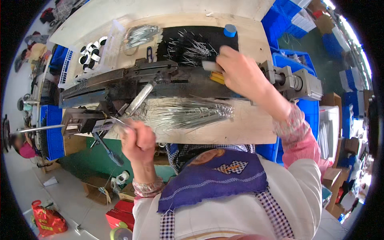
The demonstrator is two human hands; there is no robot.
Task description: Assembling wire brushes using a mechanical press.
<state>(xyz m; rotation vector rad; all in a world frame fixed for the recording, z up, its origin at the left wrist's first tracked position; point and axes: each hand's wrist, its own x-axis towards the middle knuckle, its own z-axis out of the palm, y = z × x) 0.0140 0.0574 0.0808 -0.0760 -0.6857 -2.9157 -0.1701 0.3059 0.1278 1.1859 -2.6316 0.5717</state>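
Note:
My left hand is closed in a pinch at the near left of the bench, its fingertips on a thin metal piece whose kind I cannot make out. A dark metal clamp block with a long rod stands just left of it. Over the bench machine's dark rail, my right hand is closed, slightly blurred, with a small pale flat piece at its fingertips. Something yellow shows beneath that hand. Between me and the rail lies a spread bundle of thin metal wires.
Beyond the rail, loose metal pins lie on a black cloth with a blue round cap. A clear crate of black-and-white rings and a bag of metal pieces stand left. Blue bins flank the right side.

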